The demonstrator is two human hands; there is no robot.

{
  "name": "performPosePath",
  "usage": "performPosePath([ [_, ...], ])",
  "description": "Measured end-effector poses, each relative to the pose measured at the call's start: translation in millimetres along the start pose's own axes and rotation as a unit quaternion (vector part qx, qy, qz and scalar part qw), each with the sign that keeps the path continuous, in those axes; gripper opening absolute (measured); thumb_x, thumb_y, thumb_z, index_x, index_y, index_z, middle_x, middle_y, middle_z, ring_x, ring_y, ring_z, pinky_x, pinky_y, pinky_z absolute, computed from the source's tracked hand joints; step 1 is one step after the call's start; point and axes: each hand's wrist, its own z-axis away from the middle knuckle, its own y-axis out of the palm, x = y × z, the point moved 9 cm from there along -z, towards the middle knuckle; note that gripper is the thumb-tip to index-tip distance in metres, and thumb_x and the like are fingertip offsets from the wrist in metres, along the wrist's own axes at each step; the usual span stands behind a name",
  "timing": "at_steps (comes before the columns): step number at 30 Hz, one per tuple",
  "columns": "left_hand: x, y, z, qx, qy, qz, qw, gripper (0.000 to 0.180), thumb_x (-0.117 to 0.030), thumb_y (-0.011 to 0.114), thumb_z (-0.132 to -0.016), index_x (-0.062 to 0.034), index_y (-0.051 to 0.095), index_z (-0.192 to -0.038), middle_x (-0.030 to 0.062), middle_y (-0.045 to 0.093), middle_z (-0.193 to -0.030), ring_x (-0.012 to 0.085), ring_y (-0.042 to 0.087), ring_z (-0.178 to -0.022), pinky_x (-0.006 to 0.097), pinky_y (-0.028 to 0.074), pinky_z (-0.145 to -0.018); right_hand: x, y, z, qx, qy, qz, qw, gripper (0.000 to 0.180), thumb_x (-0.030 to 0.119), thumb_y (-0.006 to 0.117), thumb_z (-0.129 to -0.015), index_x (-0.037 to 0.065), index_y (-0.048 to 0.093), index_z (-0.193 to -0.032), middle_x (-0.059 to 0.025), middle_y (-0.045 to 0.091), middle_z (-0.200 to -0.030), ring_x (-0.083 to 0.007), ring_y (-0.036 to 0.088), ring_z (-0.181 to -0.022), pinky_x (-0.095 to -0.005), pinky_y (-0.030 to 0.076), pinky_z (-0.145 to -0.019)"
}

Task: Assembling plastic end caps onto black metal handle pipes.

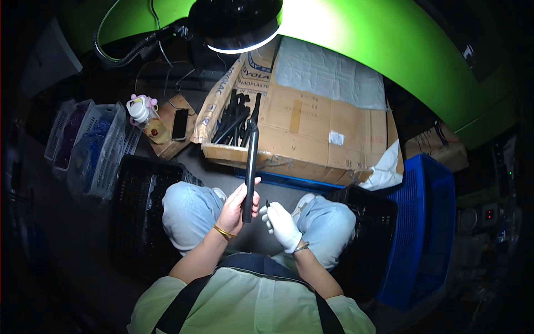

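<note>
While the left grip [235,207] clasps a smooth cylinder [252,167], the gloved right [284,226] pinches something pointed [268,204].

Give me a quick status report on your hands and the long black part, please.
Left hand, bare, gripping long black part. Right hand, white-gloved, pinching small dark pointed item. Nothing visibly blocking the part.

- Head fisheye looks steeply down from above the pale shirt [239,300], facing forward.
- Left hand [231,212] and right hand [285,227] sit mid-frame, fairly near; the cardboard box [325,153] lies beyond.
- Toward the rim, details seem too dim.
</note>
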Motion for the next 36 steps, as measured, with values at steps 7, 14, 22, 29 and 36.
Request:
performPosePath([
  [7, 6, 18, 27, 0.035, -0.027, -0.032, 0.998, 0.053, -0.043, 0.035, -0.103, -0.0052, 0.04, -0.141, -0.0013, 0.051, -0.074, 0.0045, 0.045, -0.053, 0.019, 0.041, -0.047, 28, 27, 61, 0.018, 0.087, -0.02, 0.996, 0.024, 0.025, 0.041, -0.102, 0.007, 0.057, -0.098, 0.0018, 0.053, -0.068, -0.0033, 0.046, -0.053, -0.019, 0.041, -0.049],
  [14, 10, 15, 33, 0.047, 0.005, -0.184, 0.982, 0.049, -0.039, 0.039, -0.103, -0.0073, 0.04, -0.14, 0.0008, 0.054, -0.074, 0.0041, 0.047, -0.056, 0.018, 0.041, -0.051, 67, 34, 64, 0.0, -0.113, 0.17, 0.979, 0.023, 0.022, 0.047, -0.099, 0.003, 0.057, -0.09, -0.0077, 0.053, -0.061, -0.0154, 0.055, -0.056, -0.0313, 0.042, -0.054],
  [22, 9, 11, 37, 0.049, 0.014, -0.23, 0.972, 0.048, -0.038, 0.039, -0.103, -0.0061, 0.044, -0.138, -0.0008, 0.054, -0.074, 0.0035, 0.045, -0.059, 0.018, 0.038, -0.053, 62, 37, 60, 0.036, -0.092, 0.22, 0.971, 0.023, 0.023, 0.047, -0.098, 0.003, 0.058, -0.093, -0.0191, 0.06, -0.079, -0.0413, 0.06, -0.074, -0.0408, 0.047, -0.064],
  [29, 5, 16, 39, 0.035, 0.044, -0.308, 0.95, 0.048, -0.035, 0.039, -0.104, -0.0038, 0.044, -0.14, -0.0015, 0.052, -0.073, 0.0043, 0.044, -0.065, 0.018, 0.037, -0.06, 61, 37, 58, 0.056, -0.097, 0.233, 0.966, 0.026, 0.025, 0.047, -0.098, 0.003, 0.059, -0.093, -0.0185, 0.061, -0.079, -0.0393, 0.062, -0.076, -0.041, 0.048, -0.066],
  [36, 12, 6, 41, 0.006, 0.045, -0.277, 0.96, 0.048, -0.034, 0.039, -0.104, -0.0038, 0.044, -0.141, -0.0019, 0.051, -0.073, 0.0043, 0.043, -0.064, 0.018, 0.037, -0.059, 45, 38, 54, 0.022, -0.057, 0.215, 0.975, 0.029, 0.028, 0.049, -0.097, 0.003, 0.062, -0.089, -0.0173, 0.064, -0.073, -0.0347, 0.066, -0.071, -0.0405, 0.051, -0.066],
])
